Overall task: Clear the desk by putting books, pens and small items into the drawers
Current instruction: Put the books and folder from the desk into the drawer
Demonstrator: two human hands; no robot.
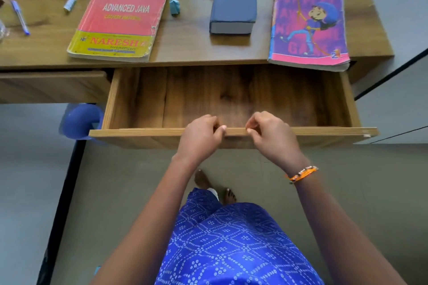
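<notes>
Open, empty wooden drawer (231, 97) under a still-cluttered tabletop (190, 39), held at its front edge by two hands.

The wide drawer is pulled out toward the person, its long axis running left to right, and nothing lies inside. The left hand (200, 139) and right hand (273, 136) sit close together at the middle of the front edge, fingers (214, 124) curled over and pinching it. By my judgement the clearing has barely begun: the red and yellow paperback (120, 18), thick grey hardback (234, 4), pink and purple cartoon workbook (309, 21), blue pen (20, 17) and small blue eraser (174, 7) all remain on top, books lying lengthwise front to back.
</notes>
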